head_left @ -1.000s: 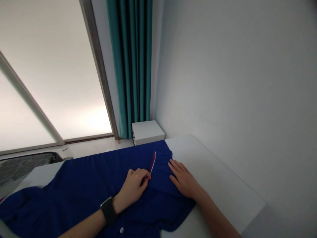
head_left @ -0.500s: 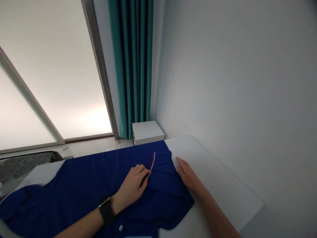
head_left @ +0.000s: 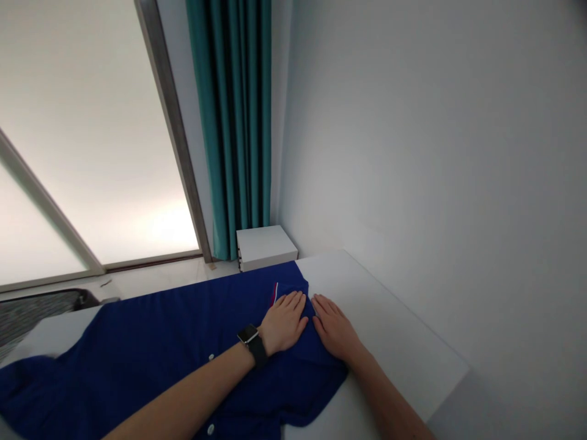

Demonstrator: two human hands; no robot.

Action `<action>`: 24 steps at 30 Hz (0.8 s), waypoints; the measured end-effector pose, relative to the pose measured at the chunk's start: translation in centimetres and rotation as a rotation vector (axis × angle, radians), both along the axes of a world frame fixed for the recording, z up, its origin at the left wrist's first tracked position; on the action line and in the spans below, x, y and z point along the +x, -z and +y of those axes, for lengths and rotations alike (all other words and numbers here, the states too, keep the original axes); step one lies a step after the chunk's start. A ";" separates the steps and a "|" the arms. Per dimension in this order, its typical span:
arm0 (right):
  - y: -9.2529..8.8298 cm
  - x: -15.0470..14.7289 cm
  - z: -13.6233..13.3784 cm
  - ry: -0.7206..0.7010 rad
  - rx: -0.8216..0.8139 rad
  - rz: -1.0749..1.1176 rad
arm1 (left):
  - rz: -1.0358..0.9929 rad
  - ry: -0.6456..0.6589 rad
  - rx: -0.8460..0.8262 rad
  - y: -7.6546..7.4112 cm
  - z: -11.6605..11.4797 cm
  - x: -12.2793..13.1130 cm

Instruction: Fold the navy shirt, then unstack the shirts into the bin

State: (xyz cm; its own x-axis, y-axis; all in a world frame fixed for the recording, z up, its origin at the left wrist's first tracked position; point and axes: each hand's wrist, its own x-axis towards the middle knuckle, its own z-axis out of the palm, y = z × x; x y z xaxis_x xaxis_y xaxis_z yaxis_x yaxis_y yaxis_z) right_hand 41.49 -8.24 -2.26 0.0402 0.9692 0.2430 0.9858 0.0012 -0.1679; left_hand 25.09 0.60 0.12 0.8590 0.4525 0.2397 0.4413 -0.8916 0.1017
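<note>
A dark blue buttoned shirt (head_left: 183,324) lies spread over the white table, with white buttons down its front and a red-and-white striped trim near the far right part. My left hand (head_left: 285,322), with a dark watch on the wrist, rests flat on the cloth and covers part of that trim. Close beside it, my right hand (head_left: 334,327) lies flat at the shirt's right edge, partly over the cloth, its fingers stretched out. Neither hand grips anything.
The white table (head_left: 389,324) reaches to the grey wall (head_left: 413,153) on the right. Behind it stand a small white cabinet (head_left: 266,243) and a green curtain (head_left: 233,134). A frosted sliding door (head_left: 101,134) is at the left, with a dark-edged grey object (head_left: 41,311) on the floor.
My left hand has slid right across the shirt and flattened, no longer fingering the trim. My right hand has come in against the shirt's edge. The view has shifted slightly.
</note>
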 end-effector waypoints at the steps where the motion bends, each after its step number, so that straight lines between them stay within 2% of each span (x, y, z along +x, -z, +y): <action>1: -0.1 0.0 0.0 0.004 -0.013 -0.009 | -0.003 -0.015 0.007 0.5 0.2 0.1; 4: -0.6 -0.2 0.0 0.013 -0.047 -0.015 | -0.040 -0.028 0.057 1.7 0.4 -0.1; 7: -0.9 -0.7 -0.2 0.010 -0.064 0.001 | -0.044 -0.039 0.094 2.1 0.5 -0.2; 11: -1.1 -1.4 -1.5 -0.130 -0.084 -0.005 | -0.013 -0.024 0.102 1.8 0.5 -0.1; 15: -1.5 -0.8 -3.5 -0.268 -0.131 -0.009 | -0.012 0.000 0.068 1.3 0.4 -0.3; 19: -2.2 0.4 -4.6 -0.300 -0.174 0.020 | -0.017 0.027 0.033 1.2 0.6 -0.7; 24: -2.7 0.9 -4.8 -0.292 -0.230 0.029 | -0.023 -0.035 0.022 1.3 1.0 -1.6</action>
